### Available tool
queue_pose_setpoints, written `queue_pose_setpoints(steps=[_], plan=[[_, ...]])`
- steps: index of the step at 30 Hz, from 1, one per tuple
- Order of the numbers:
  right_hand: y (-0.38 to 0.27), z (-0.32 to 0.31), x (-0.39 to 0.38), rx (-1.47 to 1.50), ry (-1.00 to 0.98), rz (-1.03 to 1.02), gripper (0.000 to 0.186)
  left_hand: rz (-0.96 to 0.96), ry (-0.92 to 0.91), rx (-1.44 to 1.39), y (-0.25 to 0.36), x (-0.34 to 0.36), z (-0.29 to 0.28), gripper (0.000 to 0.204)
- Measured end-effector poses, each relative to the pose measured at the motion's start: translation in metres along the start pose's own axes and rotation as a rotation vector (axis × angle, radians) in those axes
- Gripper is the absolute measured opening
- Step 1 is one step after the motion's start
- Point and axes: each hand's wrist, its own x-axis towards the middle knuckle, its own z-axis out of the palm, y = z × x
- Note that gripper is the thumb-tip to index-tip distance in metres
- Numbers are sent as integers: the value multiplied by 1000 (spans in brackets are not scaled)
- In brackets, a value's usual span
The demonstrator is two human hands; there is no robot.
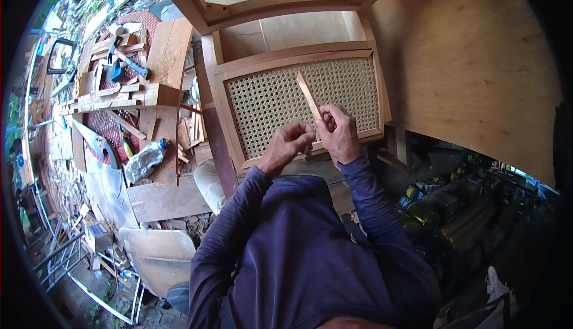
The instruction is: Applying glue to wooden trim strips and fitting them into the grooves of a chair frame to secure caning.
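My right hand [341, 135] grips a thin wooden strip [308, 93] that tapers to a point at its upper end. The strip tilts up and to the left, above a woven cane panel [262, 99] set in a wooden frame [234, 123]. Close beside it on the left, my left hand [285, 145] has its fingers curled in a pinch; whatever may be between them is too small to make out. Both hands hover in front of the panel's lower part. The panel belongs to a larger piece of wooden furniture [280, 11] with rails farther away.
A large plywood sheet [465, 60] stands at the right. On the left, a work surface [170, 48] carries a hammer [132, 65], a handsaw [95, 141], wood offcuts [107, 99] and a plastic bottle [147, 161]. A chair [158, 254] stands lower left.
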Motion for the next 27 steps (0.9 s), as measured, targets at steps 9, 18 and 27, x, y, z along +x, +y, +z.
queue_pose_setpoints(steps=[9,18,27], plan=[[5,-8,-15,354,-358,98,21,202,249,-178,25,3,-33,29],[-11,-29,-29,-66,350,-269,4,548,453,-47,55,-17,-5,9],[-36,-41,-10,1292,-274,417,46,1096,31,972,51,-69,21,38]])
